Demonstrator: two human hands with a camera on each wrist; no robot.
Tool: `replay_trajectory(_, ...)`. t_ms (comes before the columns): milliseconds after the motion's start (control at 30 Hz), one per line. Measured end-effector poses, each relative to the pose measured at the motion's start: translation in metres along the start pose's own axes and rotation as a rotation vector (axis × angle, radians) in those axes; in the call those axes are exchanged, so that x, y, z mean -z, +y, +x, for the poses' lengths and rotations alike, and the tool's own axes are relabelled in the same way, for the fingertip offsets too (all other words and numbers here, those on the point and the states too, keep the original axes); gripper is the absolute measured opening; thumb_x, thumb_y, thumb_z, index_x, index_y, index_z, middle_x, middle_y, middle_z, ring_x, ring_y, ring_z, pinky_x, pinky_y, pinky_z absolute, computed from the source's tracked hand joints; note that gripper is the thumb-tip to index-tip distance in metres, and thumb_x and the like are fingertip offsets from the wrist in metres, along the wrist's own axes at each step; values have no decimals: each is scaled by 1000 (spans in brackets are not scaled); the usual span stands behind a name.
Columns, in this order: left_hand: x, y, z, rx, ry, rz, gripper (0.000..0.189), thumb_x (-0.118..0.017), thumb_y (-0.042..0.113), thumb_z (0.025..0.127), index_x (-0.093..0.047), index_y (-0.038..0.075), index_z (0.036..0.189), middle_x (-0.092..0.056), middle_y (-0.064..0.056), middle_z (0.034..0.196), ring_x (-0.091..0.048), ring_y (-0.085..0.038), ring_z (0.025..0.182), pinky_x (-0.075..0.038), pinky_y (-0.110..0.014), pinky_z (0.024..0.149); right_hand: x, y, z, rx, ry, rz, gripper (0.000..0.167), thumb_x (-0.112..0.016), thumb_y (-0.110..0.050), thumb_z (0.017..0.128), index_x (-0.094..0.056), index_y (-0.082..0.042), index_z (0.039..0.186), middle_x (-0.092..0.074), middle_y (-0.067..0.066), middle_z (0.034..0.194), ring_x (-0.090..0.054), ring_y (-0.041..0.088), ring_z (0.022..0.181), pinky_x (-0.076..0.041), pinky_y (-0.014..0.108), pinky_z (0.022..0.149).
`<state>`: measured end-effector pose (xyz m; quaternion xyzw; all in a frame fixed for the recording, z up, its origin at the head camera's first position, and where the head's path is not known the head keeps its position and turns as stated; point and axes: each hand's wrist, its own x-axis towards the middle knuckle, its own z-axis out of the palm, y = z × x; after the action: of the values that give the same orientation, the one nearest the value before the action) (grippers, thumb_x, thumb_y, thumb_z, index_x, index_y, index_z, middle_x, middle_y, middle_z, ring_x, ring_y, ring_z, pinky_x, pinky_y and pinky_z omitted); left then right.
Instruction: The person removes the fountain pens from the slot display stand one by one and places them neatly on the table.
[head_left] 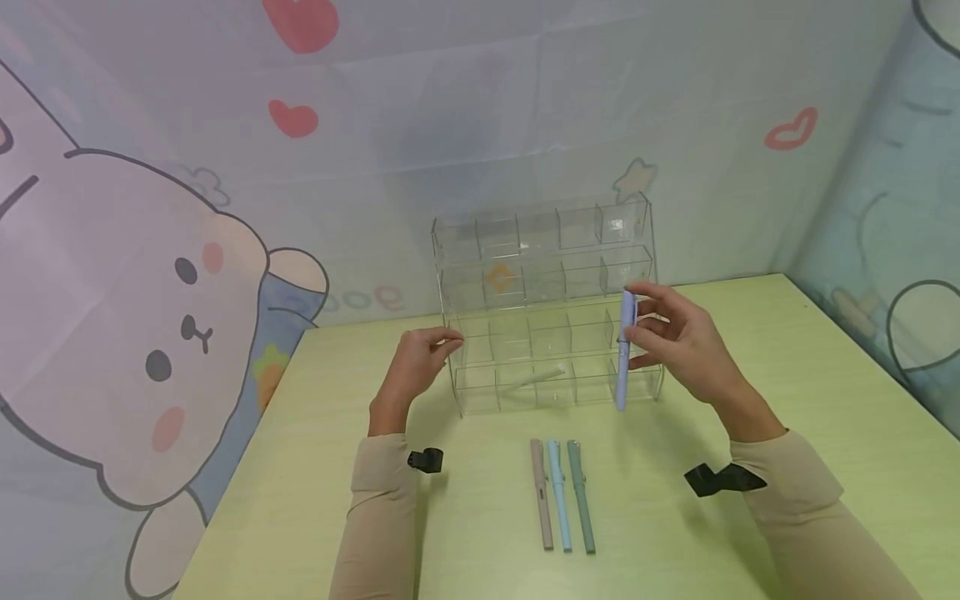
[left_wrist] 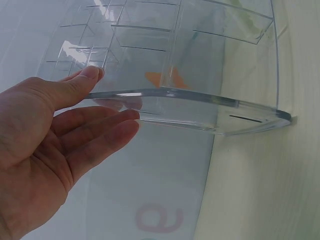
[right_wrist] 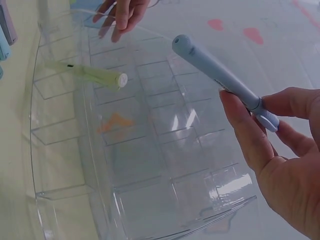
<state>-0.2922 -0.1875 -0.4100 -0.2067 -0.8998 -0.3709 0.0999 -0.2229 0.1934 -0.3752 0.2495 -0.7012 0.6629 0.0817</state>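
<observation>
Lavender pen (head_left: 622, 375) hung in the right hand (head_left: 682, 337), before the right side of the rack (left_wrist: 175, 93).

Nearest, one grey-brown pen (head_left: 542, 500), one light-blue pen (head_left: 559, 500) and one green pen (head_left: 581, 500) lay side by side on the tabletop (head_left: 300, 483), well inside its left and right edges, apparently left to do. Beyond, the right hand's thumb and fingers pinched the lavender pen roughly upright, not yet placed. The left hand (head_left: 416, 362) gripped the rack at its left side. That one clear rack, four tiers high, stood near the tabletop's far edge; its front tier bore one yellow-green pen (right_wrist: 95, 76), slanted, seemingly the only one done, its exact compartment impossible to tell, making five pens.
</observation>
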Motion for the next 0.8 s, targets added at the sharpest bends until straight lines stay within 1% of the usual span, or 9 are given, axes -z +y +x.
replay_trajectory(167, 0, 0, 0, 1, 1, 0, 18, -64, 14, 100, -76, 7, 111, -73, -11, 111, -72, -27, 94, -60, -40, 76, 1, 0, -1, -61, -54, -40, 50, -63, 1, 97, -47, -6, 144, -52, 20, 111, -66, 15, 85, -62, 44, 65)
replay_trajectory(333, -1, -2, 0, 7, -2, -7, 17, -64, 15, 100, -76, 8, 111, -73, -11, 111, -72, -31, 97, -59, -42, 78, 1, -3, -2, -164, -107, -73, 51, -66, -2, 96, -45, 2, 143, -52, 24, 113, -68, 19, 88, -62, 45, 71)
replay_trajectory(433, -1, -2, 1, 10, -1, -7, 17, -65, 15, 100, -76, 8, 110, -73, -11, 111, -72, -31, 97, -59, -42, 78, 0, -4, -2, -212, -129, -63, 50, -66, 0, 95, -46, 7, 140, -53, 27, 113, -69, 22, 89, -62, 45, 74)
replay_trajectory(600, -1, -2, 1, 17, 1, -5, 17, -64, 16, 100, -76, 8, 111, -73, -10, 110, -72, -26, 94, -59, -40, 76, -3, -3, -1, -280, -132, -39, 45, -66, 4, 91, -46, 12, 131, -52, 29, 115, -70, 25, 86, -62, 44, 76)
replay_trajectory(700, -1, -1, 0, 23, -2, -7, 17, -65, 16, 100, -76, 9, 111, -73, -10, 111, -72, -26, 95, -59, -40, 76, -3, -2, -1, -331, -143, -32, 50, -66, 6, 89, -43, 16, 132, -50, 28, 116, -69, 25, 84, -61, 44, 77)
replay_trajectory(800, -1, -1, 0, 27, -2, -10, 18, -64, 16, 100, -76, 9, 111, -73, -10, 111, -72, -26, 95, -59, -41, 77, -3, 2, -1, -385, -172, -29, 55, -68, 6, 87, -42, 16, 134, -50, 27, 115, -69, 27, 84, -61, 45, 78)
